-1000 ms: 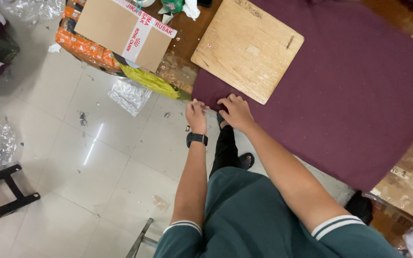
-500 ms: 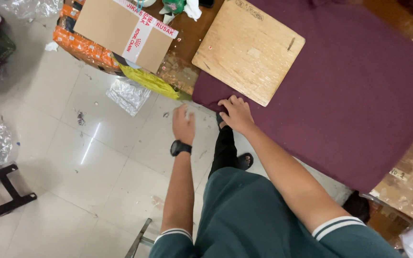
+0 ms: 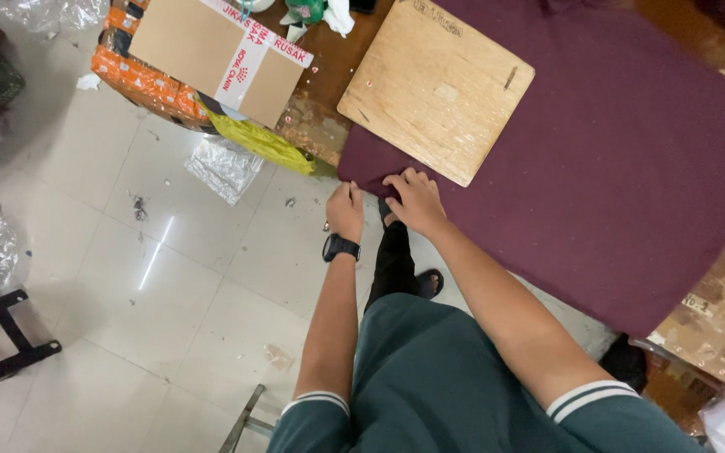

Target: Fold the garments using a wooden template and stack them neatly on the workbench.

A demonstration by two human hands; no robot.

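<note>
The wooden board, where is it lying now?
In the head view, the wooden board lies upper centre on the maroon cloth, just beyond the right hand.

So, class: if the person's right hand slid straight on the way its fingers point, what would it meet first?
The right hand lies flat on the maroon cloth, fingers pointing up the table. Going straight on, it would probably first meet the near edge of the wooden board.

One maroon cloth [image 3: 597, 176], one wooden board [image 3: 434, 88], one cardboard box [image 3: 211, 54], two hands [image 3: 413, 200]

cardboard box [image 3: 211, 54] | yellow bag [image 3: 262, 141] | plastic wrap [image 3: 224, 168] | black stool [image 3: 2, 344]
</note>
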